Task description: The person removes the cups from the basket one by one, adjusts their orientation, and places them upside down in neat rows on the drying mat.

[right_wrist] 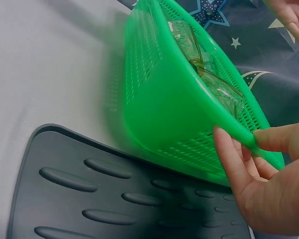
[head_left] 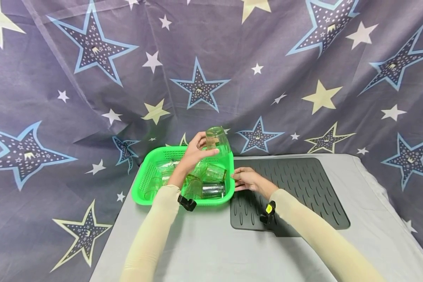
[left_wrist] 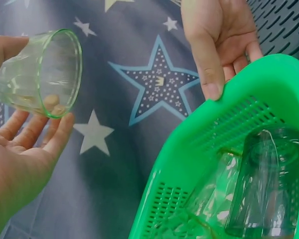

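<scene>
While your left hand (head_left: 196,152) holds a clear glass (head_left: 217,140) between thumb and fingers, raised near the back right corner of the green basket (right_wrist: 164,109), your right hand (head_left: 247,179) pinches that basket's right rim. More glasses (head_left: 215,172) lie inside the basket, which rests on the tabletop (head_left: 211,243) at the left edge of a dark ridged mat (head_left: 303,180).

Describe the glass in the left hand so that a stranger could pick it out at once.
Find the bright green basket on the pale table. At its far right corner, the left hand holds a clear, green-tinted glass. Unlike the other glasses, which are inside the basket, this one is up in the air.
</scene>
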`<state>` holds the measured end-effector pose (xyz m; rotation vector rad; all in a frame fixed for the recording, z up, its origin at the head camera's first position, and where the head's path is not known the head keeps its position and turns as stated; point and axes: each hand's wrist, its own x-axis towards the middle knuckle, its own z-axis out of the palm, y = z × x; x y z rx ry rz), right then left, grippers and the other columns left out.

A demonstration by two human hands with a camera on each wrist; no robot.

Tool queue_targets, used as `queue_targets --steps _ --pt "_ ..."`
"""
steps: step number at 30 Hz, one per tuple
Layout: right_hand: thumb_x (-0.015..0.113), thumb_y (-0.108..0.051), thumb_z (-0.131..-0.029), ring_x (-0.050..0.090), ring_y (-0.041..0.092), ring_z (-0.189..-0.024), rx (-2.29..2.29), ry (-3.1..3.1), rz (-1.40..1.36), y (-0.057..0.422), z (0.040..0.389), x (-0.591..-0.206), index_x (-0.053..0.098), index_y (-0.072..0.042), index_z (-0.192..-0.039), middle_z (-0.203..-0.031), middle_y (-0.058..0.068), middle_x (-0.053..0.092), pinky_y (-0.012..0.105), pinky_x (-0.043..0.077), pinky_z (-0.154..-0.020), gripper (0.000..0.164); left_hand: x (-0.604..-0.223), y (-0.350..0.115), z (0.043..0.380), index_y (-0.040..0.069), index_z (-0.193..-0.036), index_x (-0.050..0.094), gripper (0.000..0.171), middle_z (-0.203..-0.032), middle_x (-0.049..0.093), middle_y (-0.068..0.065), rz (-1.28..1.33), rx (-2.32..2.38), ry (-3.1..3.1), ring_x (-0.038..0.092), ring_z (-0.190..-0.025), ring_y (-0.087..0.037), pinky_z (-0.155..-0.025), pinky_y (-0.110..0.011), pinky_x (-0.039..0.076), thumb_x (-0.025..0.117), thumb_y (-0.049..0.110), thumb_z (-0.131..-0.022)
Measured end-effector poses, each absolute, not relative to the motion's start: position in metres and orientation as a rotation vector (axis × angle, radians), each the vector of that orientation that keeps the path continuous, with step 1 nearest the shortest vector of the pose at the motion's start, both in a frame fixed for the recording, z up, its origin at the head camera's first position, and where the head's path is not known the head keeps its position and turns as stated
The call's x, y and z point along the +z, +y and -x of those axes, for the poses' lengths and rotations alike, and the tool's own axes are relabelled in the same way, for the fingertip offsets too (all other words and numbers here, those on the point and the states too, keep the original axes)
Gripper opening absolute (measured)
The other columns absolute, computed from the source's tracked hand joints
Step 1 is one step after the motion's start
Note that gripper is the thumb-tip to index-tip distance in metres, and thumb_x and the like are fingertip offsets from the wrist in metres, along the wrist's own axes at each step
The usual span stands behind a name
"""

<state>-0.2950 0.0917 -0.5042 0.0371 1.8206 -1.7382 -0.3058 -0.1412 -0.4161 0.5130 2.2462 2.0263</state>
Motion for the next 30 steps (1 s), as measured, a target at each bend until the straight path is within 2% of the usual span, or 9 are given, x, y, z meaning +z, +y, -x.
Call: queue_targets --steps 2,6,11,15,17,20,24,27,30 --pt "0.056 -0.01 -0.104 0.067 0.014 -0.071 -1.741 1.815 -0.044 0.091 0.295 -0.505 0.05 0.002 -0.134 -0.083 0.003 0.066 0.048 0.06 -0.091 0.033 -0.418 -0.136 0.306 0.012 -0.136 0.048 0.058 -0.138 0.057 -0.026 -0.548 2.059 2.237 0.053 -0.131 -0.034 -0.11 -0.047 0.045 0.077 0.007 -0.087" --pt "0.056 -0.01 -0.104 0.067 0.013 -0.071 -1.74 1.805 -0.055 0.09 0.295 -0.506 0.05 0.002 -0.135 -0.084 0.002 0.066 0.047 0.061 -0.09 0.034 -0.421 -0.128 0.307 0.012 -0.133 0.051 0.055 -0.132 0.064 -0.02 -0.574 2.102 2.237 0.059 -0.121 -0.029 -0.101 -0.037 0.051 0.078 0.004 -0.085" --pt "0.059 -0.014 -0.102 0.07 0.017 -0.076 -1.685 1.875 -0.041 0.095 0.296 -0.503 0.051 0.002 -0.135 -0.089 0.006 0.068 0.047 0.06 -0.091 0.037 -0.422 -0.122 0.306 0.011 -0.134 0.053 0.056 -0.129 0.065 -0.019 -0.558 2.105 2.248 0.06 -0.113 -0.02 -0.096 -0.032 0.052 0.079 0.004 -0.084" --pt "0.06 -0.016 -0.102 0.071 0.03 -0.098 -1.69 1.964 -0.002 0.107 0.302 -0.485 0.047 0.003 -0.141 -0.112 0.019 0.068 0.05 0.056 -0.1 0.045 -0.423 -0.119 0.306 0.009 -0.136 0.052 0.059 -0.131 0.064 -0.022 -0.558 2.09 2.264 0.06 -0.111 -0.02 -0.097 -0.031 0.052 0.079 0.005 -0.083" --pt "0.057 -0.018 -0.103 0.067 0.035 -0.11 -1.738 1.981 0.03 0.114 0.307 -0.467 0.043 0.004 -0.145 -0.127 0.027 0.062 0.052 0.052 -0.105 0.049 -0.423 -0.117 0.306 0.009 -0.137 0.053 0.06 -0.131 0.065 -0.02 -0.564 2.081 2.28 0.061 -0.112 -0.023 -0.097 -0.031 0.052 0.08 0.005 -0.083" --pt "0.052 -0.024 -0.107 0.059 0.041 -0.125 -1.83 1.981 0.098 0.121 0.313 -0.433 0.037 0.001 -0.152 -0.142 0.03 0.051 0.053 0.048 -0.11 0.053 -0.422 -0.116 0.305 0.008 -0.138 0.054 0.06 -0.129 0.066 -0.017 -0.581 2.069 2.297 0.061 -0.117 -0.03 -0.1 -0.036 0.052 0.079 0.004 -0.084" --pt "0.05 -0.036 -0.107 0.048 0.045 -0.137 -1.896 1.996 0.241 0.127 0.313 -0.386 0.033 -0.006 -0.156 -0.149 0.028 0.045 0.057 0.044 -0.112 0.06 -0.42 -0.114 0.302 0.01 -0.141 0.054 0.062 -0.132 0.063 -0.013 -0.582 2.009 2.337 0.057 -0.126 -0.033 -0.11 -0.047 0.047 0.08 0.008 -0.085" --pt "0.055 -0.036 -0.105 0.046 0.041 -0.139 -1.841 2.064 0.396 0.129 0.308 -0.36 0.034 -0.013 -0.157 -0.151 0.023 0.043 0.059 0.043 -0.113 0.061 -0.418 -0.111 0.3 0.012 -0.143 0.053 0.065 -0.137 0.061 -0.013 -0.575 1.957 2.364 0.054 -0.131 -0.032 -0.115 -0.055 0.041 0.081 0.011 -0.085" --pt "0.064 -0.029 -0.1 0.045 0.037 -0.141 -1.741 2.137 0.556 0.131 0.304 -0.347 0.037 -0.02 -0.156 -0.155 0.017 0.04 0.06 0.044 -0.11 0.062 -0.416 -0.108 0.299 0.013 -0.144 0.053 0.067 -0.138 0.06 -0.012 -0.589 1.912 2.392 0.054 -0.132 -0.031 -0.116 -0.058 0.038 0.083 0.013 -0.084"
